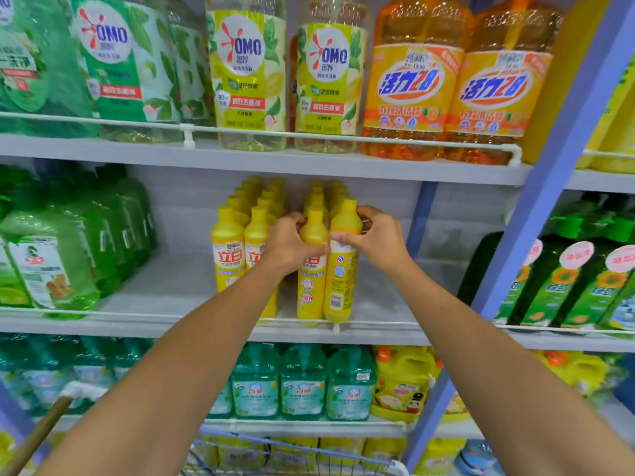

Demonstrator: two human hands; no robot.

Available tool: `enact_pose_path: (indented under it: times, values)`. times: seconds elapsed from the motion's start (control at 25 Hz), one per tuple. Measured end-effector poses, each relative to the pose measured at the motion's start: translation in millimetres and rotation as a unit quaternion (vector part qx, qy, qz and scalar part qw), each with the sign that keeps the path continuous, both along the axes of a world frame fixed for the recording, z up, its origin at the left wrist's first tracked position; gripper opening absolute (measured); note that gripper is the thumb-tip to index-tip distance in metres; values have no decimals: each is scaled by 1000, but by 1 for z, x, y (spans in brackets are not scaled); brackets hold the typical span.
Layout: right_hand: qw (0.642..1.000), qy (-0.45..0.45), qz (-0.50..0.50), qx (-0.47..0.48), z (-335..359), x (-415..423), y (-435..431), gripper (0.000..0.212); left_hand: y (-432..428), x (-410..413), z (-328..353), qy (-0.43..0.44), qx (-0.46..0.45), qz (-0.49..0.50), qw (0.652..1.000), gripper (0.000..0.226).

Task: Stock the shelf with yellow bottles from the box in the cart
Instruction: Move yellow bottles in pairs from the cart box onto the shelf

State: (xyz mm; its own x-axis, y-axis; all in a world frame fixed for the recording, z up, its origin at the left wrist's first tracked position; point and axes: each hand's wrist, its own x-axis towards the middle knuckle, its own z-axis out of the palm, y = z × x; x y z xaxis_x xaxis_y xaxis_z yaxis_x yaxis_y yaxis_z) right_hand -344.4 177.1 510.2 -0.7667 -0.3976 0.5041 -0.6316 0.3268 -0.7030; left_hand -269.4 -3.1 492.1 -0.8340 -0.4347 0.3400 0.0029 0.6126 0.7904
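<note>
Head view: yellow bottles (228,242) stand four rows deep on the shelf (154,324); left hand (292,242) and right hand (374,238) each grip a front one; cart (268,442) remainder unseen

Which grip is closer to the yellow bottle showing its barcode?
Right. The right grip holds the barcode bottle round its shoulder; the left grip holds the neighbouring bottle just to its left.

Bare shelf (171,280) flanking yellow bottles (228,249), front rail (381,323)
</note>
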Motion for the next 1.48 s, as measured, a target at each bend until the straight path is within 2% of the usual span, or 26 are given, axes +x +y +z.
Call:
enact_pose_path:
  times: [0.08, 0.16, 0.24, 0.36, 0.44, 0.72, 0.8, 1.0, 1.12, 1.24, 1.4, 1.48]
  values:
    - [1000, -14, -6, -2, -2, -2, -2, 81, -1, 0, 0, 3, -3, -3, 1000, 70]
    - [1000, -20, -7, 0, -4, -4, -4, 92, 0, 2, -2, 9, -7, -7, 1000, 68]
    - [1000, -21, -11, 7, -2, -3, -4, 84, 0, 3, -4, 14, -15, -3, 1000, 69]
    - [1000, -20, -3, 3, 0, 1, -2, 57, 0, 2, -6, 14, -18, -8, 1000, 70]
    - [1000, -15, 1, -3, 1, 1, -2, 52, 1, 3, -6, 19, -19, -11, 1000, 68]
    - [1000, -25, -1, 9, -22, -9, -7, 69, 1, 8, -15, 44, -9, -23, 999, 68]
    - [999, -45, 0, -13, -35, -10, -4, 76, 2, 10, -17, 52, 3, -25, 998, 68]
    - [991, -101, 81, -35, -55, -11, 6, 65, -1, 14, -52, 5, 55, -53, 997, 66]
    - [983, -147, 104, -16, -80, -11, 12, 63, 6, 20, -75, 0, 94, -53, 994, 66]
    - [983, -159, 76, -48, -102, -9, 7, 64, 11, 16, -83, 4, 108, -41, 993, 68]
    - [988, -132, 3, -75, -105, 0, -1, 58, 13, 5, -89, 13, 78, 17, 997, 71]
    - [987, -141, 1, -82, -114, 2, -1, 56, 13, 3, -92, 14, 70, 23, 997, 71]
